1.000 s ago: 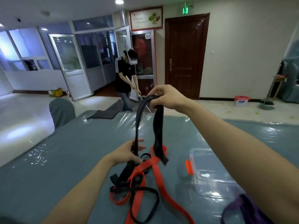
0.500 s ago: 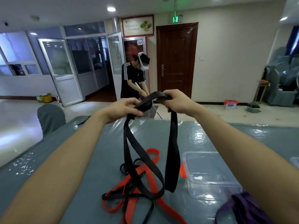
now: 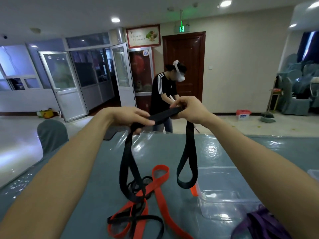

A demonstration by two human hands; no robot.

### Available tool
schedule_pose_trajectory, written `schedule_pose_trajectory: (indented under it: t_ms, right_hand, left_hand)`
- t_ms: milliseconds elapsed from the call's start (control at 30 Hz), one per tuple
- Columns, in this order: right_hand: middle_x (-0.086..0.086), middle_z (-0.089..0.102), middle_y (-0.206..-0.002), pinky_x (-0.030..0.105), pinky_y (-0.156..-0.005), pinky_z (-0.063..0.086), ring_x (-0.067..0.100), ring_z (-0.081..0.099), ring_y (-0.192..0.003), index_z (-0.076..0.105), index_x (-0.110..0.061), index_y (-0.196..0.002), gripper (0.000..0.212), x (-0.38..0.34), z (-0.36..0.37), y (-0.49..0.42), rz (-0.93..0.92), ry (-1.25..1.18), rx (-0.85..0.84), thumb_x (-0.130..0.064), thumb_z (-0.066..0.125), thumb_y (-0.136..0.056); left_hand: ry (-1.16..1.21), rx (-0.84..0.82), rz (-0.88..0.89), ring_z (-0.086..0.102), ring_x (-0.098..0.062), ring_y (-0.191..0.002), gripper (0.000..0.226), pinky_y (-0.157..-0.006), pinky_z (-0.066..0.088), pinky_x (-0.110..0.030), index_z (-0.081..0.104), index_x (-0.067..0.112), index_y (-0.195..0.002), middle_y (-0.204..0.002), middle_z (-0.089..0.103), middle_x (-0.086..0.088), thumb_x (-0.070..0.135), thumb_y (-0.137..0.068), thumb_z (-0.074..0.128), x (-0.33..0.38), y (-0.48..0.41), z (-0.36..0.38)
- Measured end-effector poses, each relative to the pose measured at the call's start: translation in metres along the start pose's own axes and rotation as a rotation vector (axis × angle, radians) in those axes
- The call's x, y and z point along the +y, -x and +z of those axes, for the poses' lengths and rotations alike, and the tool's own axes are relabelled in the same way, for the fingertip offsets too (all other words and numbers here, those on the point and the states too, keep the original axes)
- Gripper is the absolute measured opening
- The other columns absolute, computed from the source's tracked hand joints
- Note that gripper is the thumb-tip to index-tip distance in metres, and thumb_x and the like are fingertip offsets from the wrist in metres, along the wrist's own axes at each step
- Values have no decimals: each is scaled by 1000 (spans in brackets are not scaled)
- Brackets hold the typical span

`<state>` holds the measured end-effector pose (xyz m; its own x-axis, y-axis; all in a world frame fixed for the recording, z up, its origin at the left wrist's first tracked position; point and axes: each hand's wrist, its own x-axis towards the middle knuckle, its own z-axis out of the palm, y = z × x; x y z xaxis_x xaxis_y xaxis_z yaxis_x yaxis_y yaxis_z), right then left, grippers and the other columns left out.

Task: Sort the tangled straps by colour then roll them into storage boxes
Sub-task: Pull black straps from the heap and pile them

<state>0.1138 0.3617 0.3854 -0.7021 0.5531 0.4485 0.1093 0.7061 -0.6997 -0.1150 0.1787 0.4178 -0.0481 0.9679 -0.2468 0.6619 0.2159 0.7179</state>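
1. A wide black flat strap (image 3: 164,116) is held stretched between two bare hands above the grey-green table covered in clear film (image 3: 89,195).
2. The left hand (image 3: 127,116) is closed on the strap's 9 o'clock end. Its fingers (image 3: 146,123) are laid over the webbing and curled around it.
3. The right hand (image 3: 191,109) is closed on the 3 o'clock end, and the strap is pinched under its curled fingers (image 3: 176,106).
4. Two loops are seen hanging from the held strap. The long one below the left hand reaches down into the pile on the table, and the shorter one below the right hand hangs free.
5. A tangle of red-orange flat straps (image 3: 160,172) and narrow black straps (image 3: 138,219) is spread on the table at 6 o'clock of the hands.
6. A clear plastic storage box (image 3: 224,194) is set at 3 o'clock of the tangle. A bundle of purple straps (image 3: 259,225) lies at 5 o'clock, partly hidden by the right forearm.
7. A person in a black shirt with white-striped sleeves (image 3: 162,94) is seen beyond the table at 12 o'clock.
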Motion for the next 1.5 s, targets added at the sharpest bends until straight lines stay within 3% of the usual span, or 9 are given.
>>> schedule_pose_trajectory:
  t_ms: [100,200,333,433,700,1033,1167,1300,1500]
  right_hand:
    - [-5,70,-104,26,-92,53,12,67,-97,79,-26,-111,42,0,-6,3,19,37,-118,-15,98,-75]
    - [-7,72,-105,13,-79,46,6,64,-92,81,-26,-104,27,4,-1,11,42,173,-328,-27,95,-81]
    - [0,72,-100,16,-78,57,21,69,-93,83,-16,-104,22,10,-2,18,57,15,-143,-8,89,-84]
    - [6,80,-104,35,-91,62,25,75,-100,82,-16,-107,26,17,-1,24,103,-47,-207,-10,92,-83]
    - [-17,75,-131,25,-103,50,2,69,-124,60,-39,-140,92,53,88,79,289,-484,-407,-60,101,-60]
    - [7,80,-92,40,-89,65,22,79,-90,72,-5,-95,55,63,144,102,375,-508,-138,-39,104,-65]
    - [17,82,-93,47,-95,65,31,82,-91,79,5,-93,29,79,148,142,419,-512,-200,-20,90,-82]
    - [23,80,-86,45,-81,67,32,78,-76,71,7,-95,19,106,80,180,500,-369,-233,-9,82,-92]
    - [10,79,-91,47,-81,63,26,77,-79,73,-12,-102,25,89,-60,188,426,241,-279,-27,88,-87]
  left_hand:
    - [209,16,103,69,-34,-112,53,-107,46,-44,60,-8,-124,-114,69,-26,30,-93,80,-10,2,6]
    - [626,67,214,68,-25,-70,44,-94,54,-41,64,0,-110,-81,69,-18,30,-85,84,-15,-7,15]
    - [57,70,54,45,-15,-52,57,-56,51,-30,76,15,-116,-65,53,-2,58,-82,92,-8,-11,14]
    - [154,123,165,68,-23,-78,35,-80,63,-35,79,14,-119,-93,72,-9,37,-94,86,-4,-11,13]
    - [809,377,449,75,-24,-99,14,-104,61,-39,72,8,-102,-102,77,-10,15,-109,63,52,-31,52]
    - [174,390,377,54,-14,-64,33,-68,47,-25,72,20,-91,-71,57,-2,50,-105,67,84,-34,48]
    - [197,536,321,68,-27,-69,79,-83,55,-31,73,2,-87,-90,74,-28,81,-84,75,73,-43,48]
    - [441,723,170,65,-28,-86,47,-92,50,-43,78,17,-79,-85,72,-10,63,-72,85,-3,-43,48]
    - [-2,-31,-154,57,-15,-143,62,-122,46,-45,56,30,-154,-157,58,2,21,-97,80,-97,-80,174]
